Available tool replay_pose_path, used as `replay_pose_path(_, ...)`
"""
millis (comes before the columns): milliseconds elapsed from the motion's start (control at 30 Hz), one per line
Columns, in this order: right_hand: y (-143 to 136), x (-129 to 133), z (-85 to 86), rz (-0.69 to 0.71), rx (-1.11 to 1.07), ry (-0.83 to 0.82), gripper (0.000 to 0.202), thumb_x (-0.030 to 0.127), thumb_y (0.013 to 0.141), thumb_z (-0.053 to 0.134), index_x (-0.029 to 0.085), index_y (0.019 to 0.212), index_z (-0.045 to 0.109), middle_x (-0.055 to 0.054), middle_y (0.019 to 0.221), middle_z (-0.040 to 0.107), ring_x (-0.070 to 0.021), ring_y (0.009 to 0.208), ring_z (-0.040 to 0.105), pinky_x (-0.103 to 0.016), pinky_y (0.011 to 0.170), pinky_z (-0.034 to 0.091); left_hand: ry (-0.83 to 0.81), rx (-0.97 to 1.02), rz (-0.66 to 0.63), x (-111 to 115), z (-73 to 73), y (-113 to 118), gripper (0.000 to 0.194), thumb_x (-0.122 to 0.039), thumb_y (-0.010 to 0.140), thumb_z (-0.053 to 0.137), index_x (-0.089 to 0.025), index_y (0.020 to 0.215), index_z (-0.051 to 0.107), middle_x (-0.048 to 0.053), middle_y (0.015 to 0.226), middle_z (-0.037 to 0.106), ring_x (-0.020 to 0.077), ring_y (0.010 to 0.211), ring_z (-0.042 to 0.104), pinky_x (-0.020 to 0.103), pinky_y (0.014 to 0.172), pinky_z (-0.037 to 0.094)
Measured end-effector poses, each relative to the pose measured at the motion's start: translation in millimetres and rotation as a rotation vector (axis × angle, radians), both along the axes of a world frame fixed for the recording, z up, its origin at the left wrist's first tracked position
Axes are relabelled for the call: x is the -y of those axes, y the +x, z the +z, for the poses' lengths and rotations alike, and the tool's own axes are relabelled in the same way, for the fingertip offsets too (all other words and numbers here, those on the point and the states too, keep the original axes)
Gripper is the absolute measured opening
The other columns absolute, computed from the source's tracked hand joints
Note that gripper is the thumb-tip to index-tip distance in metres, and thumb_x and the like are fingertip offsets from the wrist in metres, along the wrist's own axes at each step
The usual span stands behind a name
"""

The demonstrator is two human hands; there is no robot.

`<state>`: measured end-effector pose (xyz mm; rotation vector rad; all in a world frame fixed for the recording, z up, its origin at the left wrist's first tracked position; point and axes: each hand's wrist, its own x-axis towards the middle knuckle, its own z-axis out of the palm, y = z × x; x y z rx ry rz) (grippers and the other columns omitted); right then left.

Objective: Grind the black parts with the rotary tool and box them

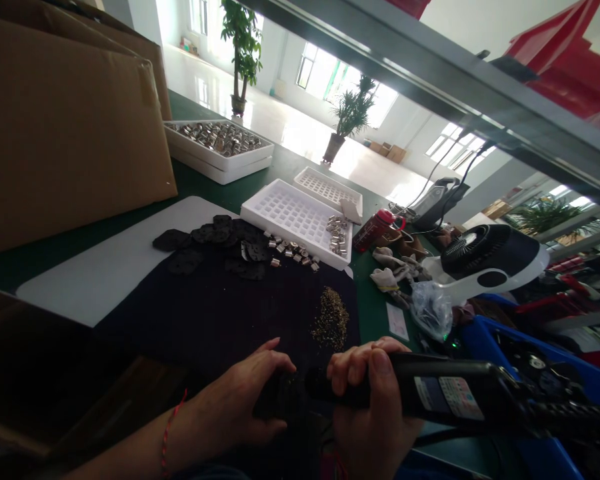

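My right hand (370, 400) is wrapped around a black corded electric screwdriver (445, 390), which lies nearly level with its tip toward the left. My left hand (253, 393) curls its thumb and fingers around a dark part (285, 393) just off that tip. Against the dark mat, the part's outline is hard to make out. Beyond the hands lies a pile of small brass-coloured screws (333, 317). Several short metal cylinders (293, 252) lie loose farther back, beside a heap of thin black plates (220, 232).
A white grid tray (280, 203) holds metal cylinders at its right end. Another white tray (225, 167), full of them, stands near a cardboard box (75, 120). A red bottle (375, 229), gloves (393, 267), a fan (490, 257) and a blue bin (485, 333) are at right.
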<state>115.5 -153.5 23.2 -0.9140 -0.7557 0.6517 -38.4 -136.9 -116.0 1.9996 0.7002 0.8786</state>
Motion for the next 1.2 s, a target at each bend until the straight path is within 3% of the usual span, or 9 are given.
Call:
replay_pose_path(233, -1.1, -1.5, -0.6, 0.057, 0.043, 0.015, 0.018, 0.028, 0.095, 0.078, 0.022, 0.087, 0.063, 0.01, 0.06, 0.056, -0.0072, 0.044, 0.053, -0.021, 0.046, 0.05, 0.004, -0.005, -0.023, -2.3, 15.1, -3.0, 0.074, -0.011, 0.073, 0.082, -0.028, 0.136, 0.047, 0.002, 0.125, 0.07, 0.0292, 0.129, 0.069, 0.051, 0.132, 0.032)
replay_pose_path(467, 2.4, -0.2, -8.5, 0.119, 0.126, -0.017, 0.018, 0.028, 0.1, 0.073, 0.023, 0.09, 0.06, 0.01, 0.064, 0.055, -0.0067, 0.045, 0.055, -0.022, 0.049, 0.049, 0.008, 0.042, -0.025, -1.0, 4.8, 0.3, 0.075, -0.016, 0.072, 0.081, -0.03, 0.137, 0.047, 0.0, 0.124, 0.071, 0.0261, 0.118, 0.073, 0.054, 0.134, 0.027)
replay_pose_path(700, 2.0, -1.2, -13.0, 0.119, 0.178, -0.014, 0.016, 0.026, 0.101, 0.073, 0.022, 0.093, 0.06, 0.011, 0.068, 0.053, -0.0054, 0.047, 0.054, -0.021, 0.048, 0.046, -0.051, -0.016, -0.052, -3.3, 19.4, -2.5, 0.064, -0.017, 0.077, 0.078, -0.027, 0.133, 0.05, 0.003, 0.125, 0.072, 0.0278, 0.127, 0.07, 0.053, 0.133, 0.028)
replay_pose_path(967, 1.5, 0.7, -11.3, 0.11, 0.098, -0.027, 0.015, 0.03, 0.098, 0.075, 0.022, 0.095, 0.063, 0.01, 0.065, 0.055, -0.0067, 0.046, 0.054, -0.022, 0.049, 0.047, -0.036, -0.018, -0.033, -5.6, 14.6, -3.2, 0.068, -0.014, 0.072, 0.079, -0.028, 0.133, 0.052, 0.002, 0.125, 0.073, 0.0289, 0.126, 0.071, 0.056, 0.133, 0.029)
replay_pose_path(1033, 8.4, 3.2, -4.0, 0.045, 0.033, 0.001, 0.011, 0.03, 0.097, 0.073, 0.023, 0.102, 0.066, 0.01, 0.061, 0.055, -0.0078, 0.044, 0.052, -0.022, 0.048, 0.049, -0.031, -0.036, -0.011, -4.7, 16.7, -3.8, 0.068, -0.014, 0.07, 0.081, -0.027, 0.132, 0.054, 0.003, 0.122, 0.074, 0.0322, 0.131, 0.069, 0.056, 0.131, 0.033)
replay_pose_path(1100, 20.4, 5.7, 3.2, -0.126, -0.051, 0.046, 0.014, 0.03, 0.095, 0.07, 0.024, 0.107, 0.067, 0.011, 0.058, 0.054, -0.0083, 0.043, 0.048, -0.022, 0.048, 0.05, -0.035, -0.069, 0.013, -2.7, 18.5, -4.6, 0.069, -0.014, 0.069, 0.081, -0.028, 0.131, 0.056, 0.004, 0.124, 0.075, 0.037, 0.14, 0.063, 0.056, 0.127, 0.041)
replay_pose_path(1200, 43.3, 7.3, 6.1, -0.363, -0.128, 0.053, 0.012, 0.031, 0.09, 0.07, 0.024, 0.098, 0.065, 0.011, 0.057, 0.051, -0.0088, 0.045, 0.045, -0.023, 0.05, 0.052, -0.061, -0.135, 0.047, 1.0, 20.1, -7.0, 0.07, -0.01, 0.067, 0.077, -0.03, 0.132, 0.059, 0.004, 0.131, 0.075, 0.0399, 0.149, 0.055, 0.054, 0.121, 0.05)
